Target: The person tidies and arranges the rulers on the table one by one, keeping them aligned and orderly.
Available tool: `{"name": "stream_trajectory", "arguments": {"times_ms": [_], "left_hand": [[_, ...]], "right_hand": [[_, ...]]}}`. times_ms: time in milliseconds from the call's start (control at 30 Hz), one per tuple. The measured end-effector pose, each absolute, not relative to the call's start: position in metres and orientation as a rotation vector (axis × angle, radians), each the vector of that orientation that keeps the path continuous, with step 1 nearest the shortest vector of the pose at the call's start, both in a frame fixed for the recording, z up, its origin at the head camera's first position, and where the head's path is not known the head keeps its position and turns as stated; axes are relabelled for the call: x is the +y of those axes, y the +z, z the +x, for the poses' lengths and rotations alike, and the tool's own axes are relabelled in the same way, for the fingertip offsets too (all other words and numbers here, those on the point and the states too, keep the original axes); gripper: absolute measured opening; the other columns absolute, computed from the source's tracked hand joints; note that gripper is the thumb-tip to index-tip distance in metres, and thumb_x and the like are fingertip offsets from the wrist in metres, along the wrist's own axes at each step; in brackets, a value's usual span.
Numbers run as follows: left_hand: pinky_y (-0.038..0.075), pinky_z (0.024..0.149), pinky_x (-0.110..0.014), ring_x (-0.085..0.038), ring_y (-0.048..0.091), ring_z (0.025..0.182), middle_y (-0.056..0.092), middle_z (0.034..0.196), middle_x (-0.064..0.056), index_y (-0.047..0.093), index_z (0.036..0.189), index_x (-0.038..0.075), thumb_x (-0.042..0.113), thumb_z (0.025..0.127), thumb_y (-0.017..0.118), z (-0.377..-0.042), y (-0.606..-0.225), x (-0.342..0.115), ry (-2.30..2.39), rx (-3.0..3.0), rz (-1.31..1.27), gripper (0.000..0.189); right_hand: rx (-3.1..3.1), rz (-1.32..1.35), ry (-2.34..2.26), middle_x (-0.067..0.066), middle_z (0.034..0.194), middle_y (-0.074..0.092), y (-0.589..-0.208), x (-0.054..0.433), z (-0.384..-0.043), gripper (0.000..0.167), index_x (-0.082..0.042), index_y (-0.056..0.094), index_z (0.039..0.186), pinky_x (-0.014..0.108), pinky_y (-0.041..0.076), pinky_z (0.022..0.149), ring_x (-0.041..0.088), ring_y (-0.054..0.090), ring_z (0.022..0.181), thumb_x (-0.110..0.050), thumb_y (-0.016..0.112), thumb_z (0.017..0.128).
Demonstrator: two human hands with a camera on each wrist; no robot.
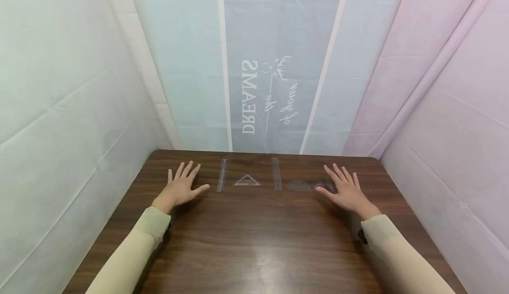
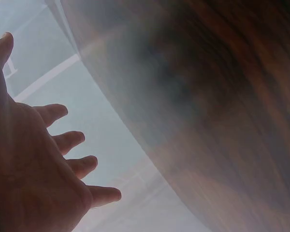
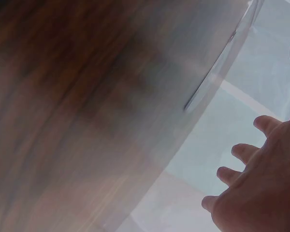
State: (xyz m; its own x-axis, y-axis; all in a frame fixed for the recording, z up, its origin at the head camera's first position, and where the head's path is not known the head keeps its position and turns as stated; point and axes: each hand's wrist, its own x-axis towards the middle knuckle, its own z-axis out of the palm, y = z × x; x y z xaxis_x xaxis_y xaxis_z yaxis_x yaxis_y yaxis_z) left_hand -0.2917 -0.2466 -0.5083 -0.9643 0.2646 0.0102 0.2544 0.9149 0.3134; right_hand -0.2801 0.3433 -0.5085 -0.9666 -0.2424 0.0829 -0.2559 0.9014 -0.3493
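My left hand (image 1: 180, 189) hovers over the left part of the table with fingers spread, holding nothing. Nearest to it lies a transparent ruler (image 1: 223, 175). To the right of that ruler are a transparent triangular set square (image 1: 247, 181), a second transparent ruler (image 1: 276, 174) and a transparent protractor (image 1: 299, 185). My right hand (image 1: 347, 192) is also spread and holds nothing. Its thumb covers part of another transparent curved piece (image 1: 323, 184), seemingly a protractor. Both wrist views show stretched fingers raised off the tabletop.
The dark wood-grain table (image 1: 254, 227) has rounded far corners. Behind it hangs a blue-grey cloth (image 1: 278, 33) with mirrored lettering. Pale cloth walls (image 1: 71, 108) stand close along both sides.
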Motion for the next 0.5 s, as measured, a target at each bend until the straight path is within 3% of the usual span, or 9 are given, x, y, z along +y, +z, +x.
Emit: {"name": "stream_trajectory", "arguments": {"times_ms": [500], "left_hand": [[-0.006, 0.122, -0.078, -0.051, 0.003, 0.163, 0.01, 0.178, -0.022, 0.02, 0.173, 0.012, 0.072, 0.103, 0.053, -0.295, -0.508, -0.218, 0.495, 3.042, 0.481, 0.098]], "right_hand": [[-2.995, 0.513, 0.553, 0.019, 0.179, 0.01, -0.51, 0.299, -0.294, 0.094, -0.018, 0.024, 0.173, 0.072, -0.004, 0.125, 0.049, 0.005, 0.163, -0.067, 0.061, 0.102]]}}
